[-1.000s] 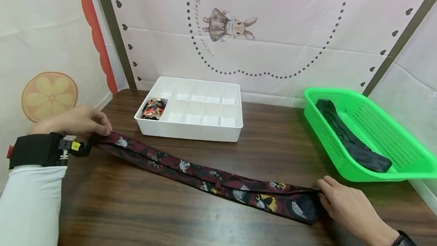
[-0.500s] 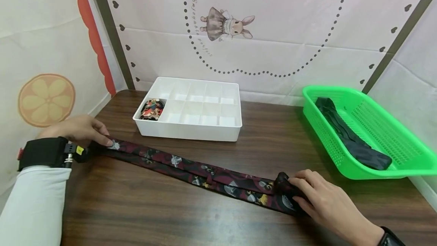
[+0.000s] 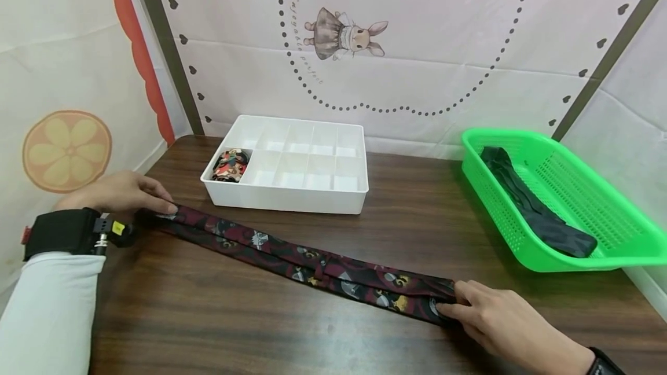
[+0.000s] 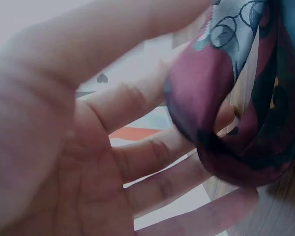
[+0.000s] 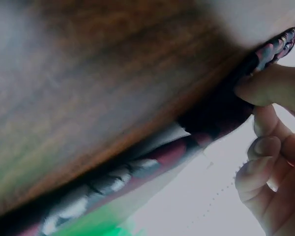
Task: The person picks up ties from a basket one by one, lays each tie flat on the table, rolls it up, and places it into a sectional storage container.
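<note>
tie [image 3: 312,262] pinched by both hands

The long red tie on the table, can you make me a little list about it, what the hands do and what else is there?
tie: dark red patterned necktie, stretched flat across the wooden table
left hand: holds the tie's left end
right hand: pinches the tie's right end
white divided tray: behind the tie, a rolled patterned tie in one corner compartment
green basket: at right, holds a dark tie

Bright, even light with soft shadows; both wrist views are close and blurred.
</note>
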`<move>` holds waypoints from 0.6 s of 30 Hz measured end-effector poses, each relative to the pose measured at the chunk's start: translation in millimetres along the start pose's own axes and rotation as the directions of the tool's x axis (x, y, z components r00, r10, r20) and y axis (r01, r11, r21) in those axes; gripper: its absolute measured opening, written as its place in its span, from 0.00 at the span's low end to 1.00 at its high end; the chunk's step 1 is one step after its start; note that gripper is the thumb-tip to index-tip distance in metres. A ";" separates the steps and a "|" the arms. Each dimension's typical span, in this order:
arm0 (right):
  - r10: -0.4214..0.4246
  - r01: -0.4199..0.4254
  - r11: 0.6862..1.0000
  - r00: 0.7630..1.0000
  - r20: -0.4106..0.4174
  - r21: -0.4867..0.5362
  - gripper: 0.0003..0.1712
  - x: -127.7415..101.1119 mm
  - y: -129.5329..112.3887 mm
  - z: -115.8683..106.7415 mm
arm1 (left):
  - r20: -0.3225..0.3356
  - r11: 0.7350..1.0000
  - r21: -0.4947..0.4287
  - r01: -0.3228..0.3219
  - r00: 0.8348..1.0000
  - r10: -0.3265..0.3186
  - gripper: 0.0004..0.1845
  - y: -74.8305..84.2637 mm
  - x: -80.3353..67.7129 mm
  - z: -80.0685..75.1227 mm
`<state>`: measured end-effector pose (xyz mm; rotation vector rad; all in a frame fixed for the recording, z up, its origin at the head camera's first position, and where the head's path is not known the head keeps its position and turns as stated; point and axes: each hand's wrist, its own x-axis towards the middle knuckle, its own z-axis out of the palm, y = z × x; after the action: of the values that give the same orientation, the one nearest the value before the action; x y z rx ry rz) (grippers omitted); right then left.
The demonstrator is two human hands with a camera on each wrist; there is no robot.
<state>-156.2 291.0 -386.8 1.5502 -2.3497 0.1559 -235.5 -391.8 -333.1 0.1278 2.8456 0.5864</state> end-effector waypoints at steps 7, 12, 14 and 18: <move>0.124 -0.137 0.985 0.986 0.113 0.108 0.18 -32.9 11.4 -13.2 | -0.019 0.999 -0.035 0.001 1.000 -0.002 0.10 -6.4 -1.6 6.7; 0.246 -0.259 0.963 0.958 0.149 0.078 0.20 -67.3 26.6 -23.9 | 0.059 0.989 -0.143 0.032 0.998 -0.024 0.09 -10.1 -1.5 6.8; 0.280 -0.292 0.955 0.947 0.156 0.059 0.20 -78.4 32.2 -26.5 | 0.089 0.983 -0.177 0.046 0.996 -0.031 0.09 -11.8 -0.3 7.1; 0.333 -0.346 0.937 0.925 0.182 0.044 0.18 -91.0 39.9 -30.7 | 0.115 0.975 -0.218 0.029 0.993 -0.004 0.08 -21.6 -1.3 8.5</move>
<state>-153.5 394.9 -383.9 1.2141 -2.7672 0.1982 -233.0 -408.5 -349.0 0.0951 2.6483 0.8560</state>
